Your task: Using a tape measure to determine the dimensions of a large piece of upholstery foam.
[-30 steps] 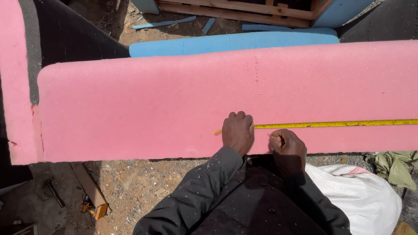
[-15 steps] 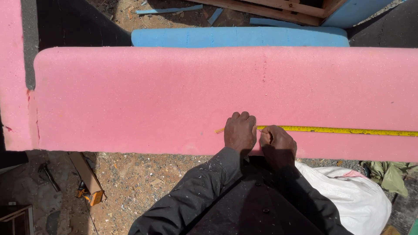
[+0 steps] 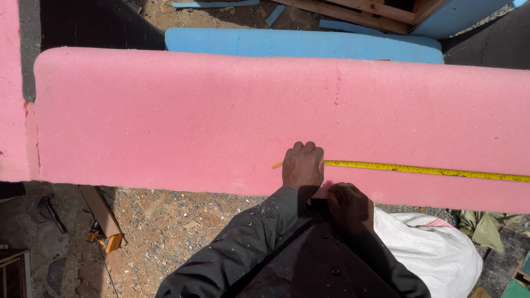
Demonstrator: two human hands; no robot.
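A long pink foam slab [image 3: 193, 116] lies across the view. A yellow tape measure [image 3: 425, 170] runs along it from the middle to the right edge. My left hand [image 3: 302, 165] presses down on the tape's left end, fingers curled over it. My right hand [image 3: 348, 205] rests in shadow at the slab's near edge, just below the tape. Its fingers are curled, and whether they hold anything is hidden. Both arms are in dark sleeves.
A blue foam slab [image 3: 303, 44] lies behind the pink one, with wooden boards [image 3: 359, 8] beyond it. Another pink foam piece [image 3: 11, 94] stands at the left. A white sack [image 3: 436, 254] sits at my right. A yellow tool [image 3: 107, 240] and a wood strip lie on the dirt.
My right hand has drawn back from the tape toward the slab's near edge. My left hand stays on the tape's end. The camera view has shifted slightly.
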